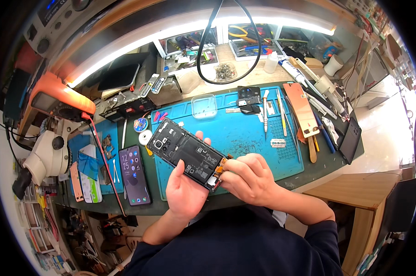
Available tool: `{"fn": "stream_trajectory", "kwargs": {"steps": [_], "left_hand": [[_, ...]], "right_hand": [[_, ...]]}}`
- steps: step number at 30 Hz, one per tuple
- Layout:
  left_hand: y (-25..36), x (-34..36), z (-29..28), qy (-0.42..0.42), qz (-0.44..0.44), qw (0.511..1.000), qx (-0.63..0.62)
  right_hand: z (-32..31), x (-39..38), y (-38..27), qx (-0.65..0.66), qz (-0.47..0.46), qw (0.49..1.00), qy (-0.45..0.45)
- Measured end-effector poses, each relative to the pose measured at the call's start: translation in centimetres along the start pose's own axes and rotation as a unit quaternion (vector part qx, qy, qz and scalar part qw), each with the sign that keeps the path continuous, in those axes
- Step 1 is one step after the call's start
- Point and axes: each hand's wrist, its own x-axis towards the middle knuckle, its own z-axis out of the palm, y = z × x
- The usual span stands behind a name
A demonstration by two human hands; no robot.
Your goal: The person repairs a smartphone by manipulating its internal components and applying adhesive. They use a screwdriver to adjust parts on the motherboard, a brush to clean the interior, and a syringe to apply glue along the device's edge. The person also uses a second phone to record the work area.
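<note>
My left hand (pixel 186 195) is closed around an opened smartphone (pixel 189 152), tilted above the work mat. Its back cover is off, so the black battery and the camera lenses at the upper left end show. At the lower right end, an orange flex cable (pixel 220 167) sticks up from the phone. The fingers of my right hand (pixel 251 179) are pinched together at that cable; their tips partly hide it. Under the phone lies the blue silicone mat (pixel 244 131), strewn with small dark crumbs.
Left of the mat lies a lit smartphone (pixel 135 175). A clear plastic box (pixel 204 106), a black phone part (pixel 249 95), a screwdriver (pixel 265 112) and a razor blade (pixel 278 143) rest on the mat. An orange multimeter (pixel 63 99) and microscope (pixel 47 154) stand left; a black cable loop (pixel 199 60) hangs ahead.
</note>
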Motion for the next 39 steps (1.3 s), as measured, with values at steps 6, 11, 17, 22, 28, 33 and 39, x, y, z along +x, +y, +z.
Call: {"fn": "stream_trajectory", "kwargs": {"steps": [6,11,17,22,28,33,39], "left_hand": [[0.3,0.3,-0.3,0.013,0.044,0.993,0.112],[0.3,0.3,-0.6,0.015,0.042,0.992,0.117],[0.3,0.5,-0.7,0.011,0.043,0.992,0.118],[0.2,0.5,-1.1,0.006,0.046,0.992,0.117],[0.1,0.5,-1.0,0.006,0.038,0.990,0.133],[0.0,0.7,-0.8,0.016,0.025,0.992,0.120],[-0.1,0.8,-0.7,0.024,0.020,0.991,0.131]], "right_hand": [[-0.5,-0.9,0.9,0.151,0.088,0.983,0.048],[-1.1,0.5,0.4,0.316,0.220,0.922,0.039],[-0.4,0.6,0.4,0.345,0.260,0.899,0.064],[-0.4,0.4,0.5,0.367,0.284,0.883,0.064],[-0.8,0.4,0.9,0.402,0.341,0.850,0.017],[-1.2,0.7,0.8,0.533,0.448,0.717,-0.005],[-1.2,0.7,1.0,0.574,0.474,0.667,-0.011]]}}
